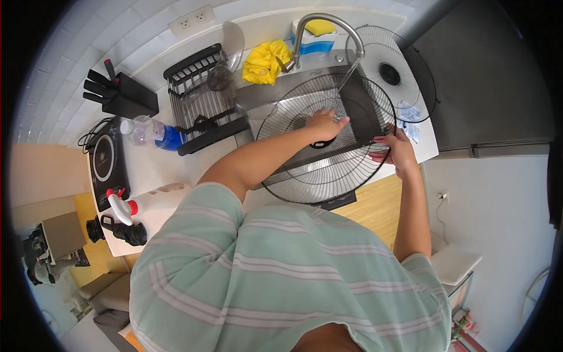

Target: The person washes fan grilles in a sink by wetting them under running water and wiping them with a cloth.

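Observation:
A round black wire fan grille [287, 176] lies tilted over the steel sink [261, 97], below the curved faucet [331, 19], from which a stream of water runs. My left hand [326, 126] is on the grille near its centre, fingers apart, thumb pointing right. At the grille's right rim is my right hand [400, 151], its fingers around the wire edge. Behind the faucet on the right, a second fan grille [389, 53] with a dark centre stands on the counter.
A yellow cloth [264, 61] lies behind the sink. Left of it stand a dish rack [199, 97], a knife block [132, 95], a plastic bottle [152, 134], an induction cooker [107, 158] and a spray bottle [146, 205]. A dark refrigerator [492, 76] is at the right.

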Demonstrator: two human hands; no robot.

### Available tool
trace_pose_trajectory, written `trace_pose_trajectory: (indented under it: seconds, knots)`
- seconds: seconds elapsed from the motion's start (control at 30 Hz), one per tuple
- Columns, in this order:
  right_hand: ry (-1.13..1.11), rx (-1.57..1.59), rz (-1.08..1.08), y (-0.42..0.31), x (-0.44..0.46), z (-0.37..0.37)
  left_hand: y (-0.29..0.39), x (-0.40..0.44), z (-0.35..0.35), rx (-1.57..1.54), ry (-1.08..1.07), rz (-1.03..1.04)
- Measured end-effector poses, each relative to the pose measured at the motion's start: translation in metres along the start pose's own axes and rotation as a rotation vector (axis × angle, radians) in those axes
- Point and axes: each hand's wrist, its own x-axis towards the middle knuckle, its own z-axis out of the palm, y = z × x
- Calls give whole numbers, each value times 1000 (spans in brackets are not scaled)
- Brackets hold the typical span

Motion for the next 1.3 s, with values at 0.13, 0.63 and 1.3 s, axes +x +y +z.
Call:
trace_pose_trajectory:
  seconds: [0.13, 0.63, 1.3]
  knots:
    - [158, 36, -132, 5, -13, -14, 37, 6, -4, -49, 128, 179]
    - [459, 393, -315, 23, -46, -52, 62, 70, -37, 127, 374, 587]
    - [623, 762, -492, 65, -6, -46, 44, 69, -27, 203, 672, 594]
